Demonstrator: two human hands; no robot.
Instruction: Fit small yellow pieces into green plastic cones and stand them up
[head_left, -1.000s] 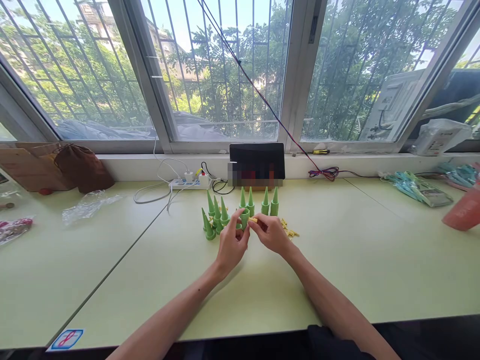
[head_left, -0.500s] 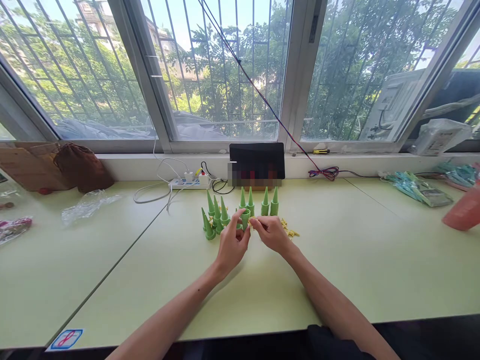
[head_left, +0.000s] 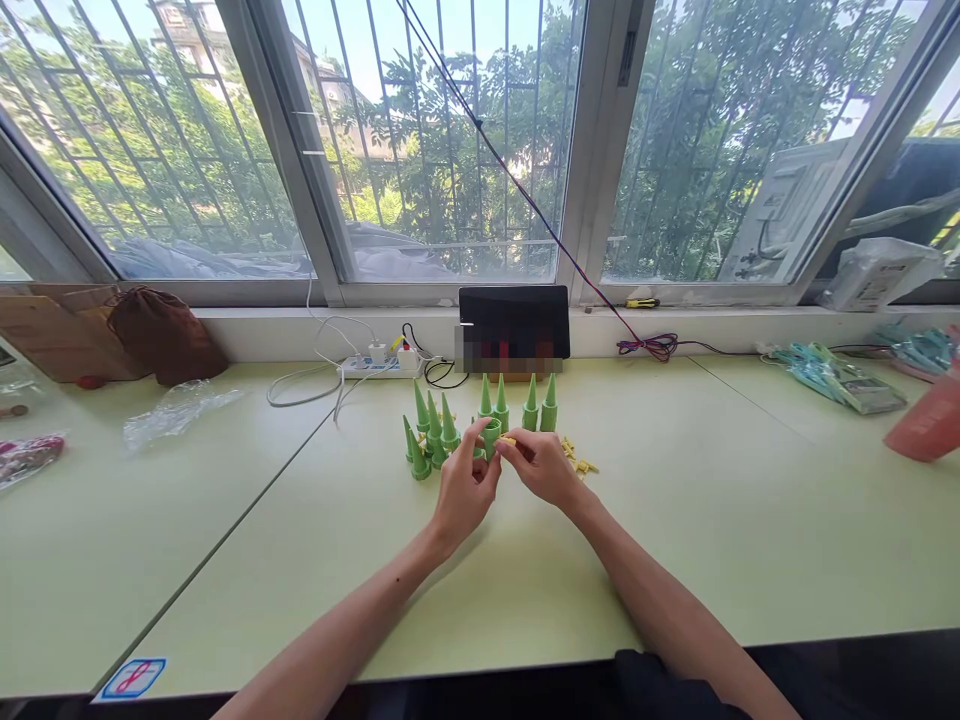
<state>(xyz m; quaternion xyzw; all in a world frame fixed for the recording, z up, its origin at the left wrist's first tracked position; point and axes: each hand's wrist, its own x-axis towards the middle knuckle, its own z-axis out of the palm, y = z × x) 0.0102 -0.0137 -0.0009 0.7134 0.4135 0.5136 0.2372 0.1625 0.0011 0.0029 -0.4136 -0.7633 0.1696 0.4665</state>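
My left hand point(head_left: 466, 482) is closed around a hollow green plastic cup-shaped piece point(head_left: 491, 436), its open rim facing up and toward me. Between the thumb and fingers of my right hand point(head_left: 541, 464) is a small yellow plastic piece point(head_left: 509, 441), right beside the cup's rim. Left of my hands stands a cluster of green cone-tipped pieces point(head_left: 431, 435). More green cones point(head_left: 540, 405) stand upright just behind my hands. A loose pile of small yellow pieces point(head_left: 579, 458) lies by my right hand, partly hidden by it.
A dark tablet point(head_left: 514, 325) leans at the window wall behind the cones. A power strip point(head_left: 381, 367) with white cables lies left of it. Crumpled clear plastic point(head_left: 176, 412) and a brown bag point(head_left: 169, 338) are at the left. A red container point(head_left: 926, 420) is at far right.
My right fingers have shifted slightly on the yellow piece, which now shows more plainly beside the green rim. My left hand and the green piece stay in place.
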